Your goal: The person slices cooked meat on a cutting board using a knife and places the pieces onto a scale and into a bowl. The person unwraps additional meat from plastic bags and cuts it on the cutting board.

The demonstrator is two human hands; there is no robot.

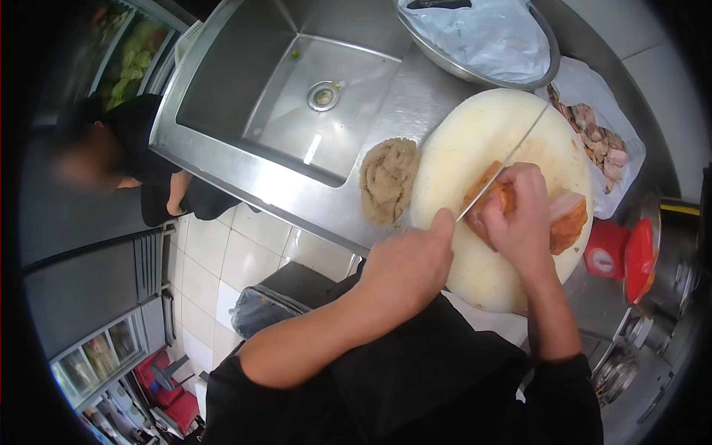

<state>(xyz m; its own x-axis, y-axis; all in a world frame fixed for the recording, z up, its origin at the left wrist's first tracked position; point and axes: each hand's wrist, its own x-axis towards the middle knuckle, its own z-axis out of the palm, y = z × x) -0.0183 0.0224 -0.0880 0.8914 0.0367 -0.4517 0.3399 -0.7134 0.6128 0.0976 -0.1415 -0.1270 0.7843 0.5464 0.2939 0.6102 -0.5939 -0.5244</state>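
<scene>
My left hand point(415, 256) is closed around the handle of a long knife point(512, 153). Its thin blade runs up and to the right over a round, cream-coloured cutting board point(463, 119). Beside the blade, my right hand point(523, 215) presses on a piece of reddish-brown cooked meat point(480, 191), fingers bent around it and partly hiding it. Another piece of meat point(569, 225), with a pale cut face, lies on the board just right of that hand. A crumpled brown cloth point(389, 182) sits at the board's left edge.
A steel sink point(326, 141) lies to the left. Behind the board are a metal bowl point(552, 55) with a plastic bag and a white bag point(634, 152) with meat pieces. A red scale point(604, 251) stands right. Another person point(148, 148) is beyond the sink; a lined bin point(263, 308) is below.
</scene>
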